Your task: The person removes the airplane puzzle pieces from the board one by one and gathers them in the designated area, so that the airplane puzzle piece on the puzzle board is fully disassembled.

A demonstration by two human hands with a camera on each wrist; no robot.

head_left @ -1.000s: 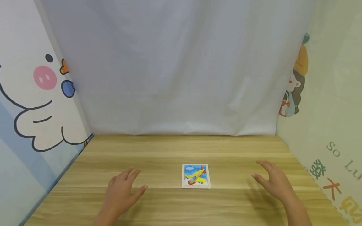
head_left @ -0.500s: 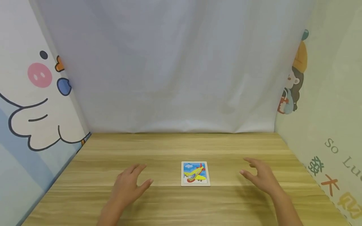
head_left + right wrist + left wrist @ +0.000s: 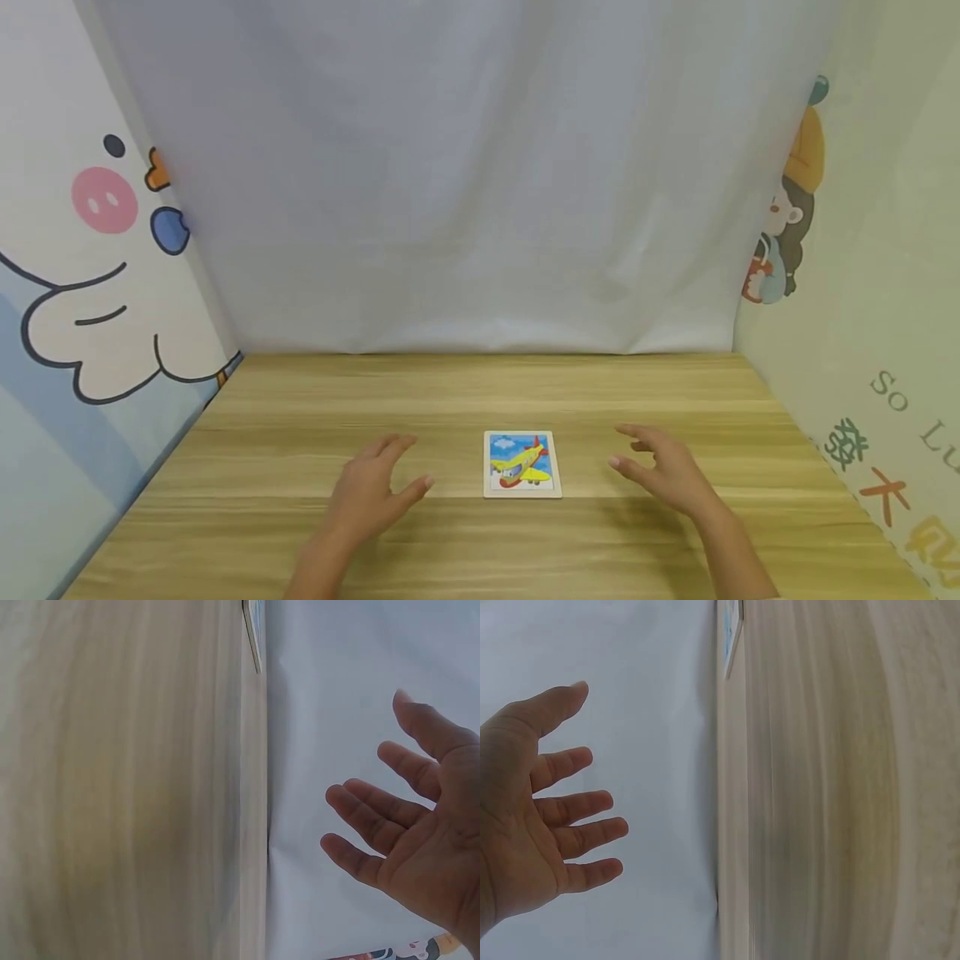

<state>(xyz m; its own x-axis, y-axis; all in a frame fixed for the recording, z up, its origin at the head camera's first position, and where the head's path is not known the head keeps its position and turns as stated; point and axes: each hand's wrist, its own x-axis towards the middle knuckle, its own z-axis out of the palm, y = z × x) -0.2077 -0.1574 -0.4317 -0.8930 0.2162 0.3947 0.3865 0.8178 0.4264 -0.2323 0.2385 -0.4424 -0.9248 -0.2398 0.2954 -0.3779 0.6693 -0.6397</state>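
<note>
Plainly, the biggest thing here is the pale grey cloth (image 3: 480, 167) hanging at twelve o'clock, beyond the far edge of the wood-grain table (image 3: 480, 550). A panel with lettering and a cartoon figure (image 3: 862, 250) stands at two o'clock; a panel with a big white cartoon bird (image 3: 67, 333) stands at ten. Above the table hang two bare hands. The left hand (image 3: 367, 492) is at nine o'clock of the picture board, its grip wide, thumb well apart from spread fingers. The right hand (image 3: 667, 475) is at three o'clock, its grip also wide, fingers gently bent. Between them, near but apart from both, the small picture board (image 3: 522, 465) lies flat, its yellow airplane facing up.
</note>
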